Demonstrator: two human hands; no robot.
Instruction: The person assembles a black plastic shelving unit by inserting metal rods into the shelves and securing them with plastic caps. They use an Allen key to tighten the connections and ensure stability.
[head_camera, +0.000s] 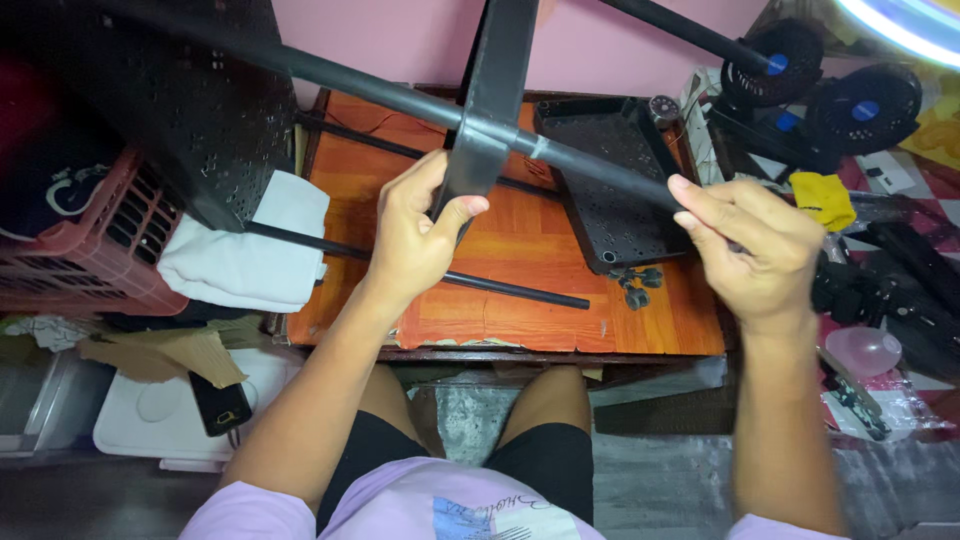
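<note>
The orange counter lies below both hands and carries loose parts. A black perforated panel rises at the far left, above a pink basket and a folded white cloth. A second perforated shelf lies flat between the hands and beyond them. The long black tube runs diagonally, high at the left and descending right, its long axis spanning hand to hand. A flat black bracket crosses it nearly upright. The left hand has its fingers closed around the bracket's lower end, apparently steadying the joint. The right hand has its fingers curled about the tube's lower end, apparently supporting it. Small black casters lie just left of the right fingers.
</note>
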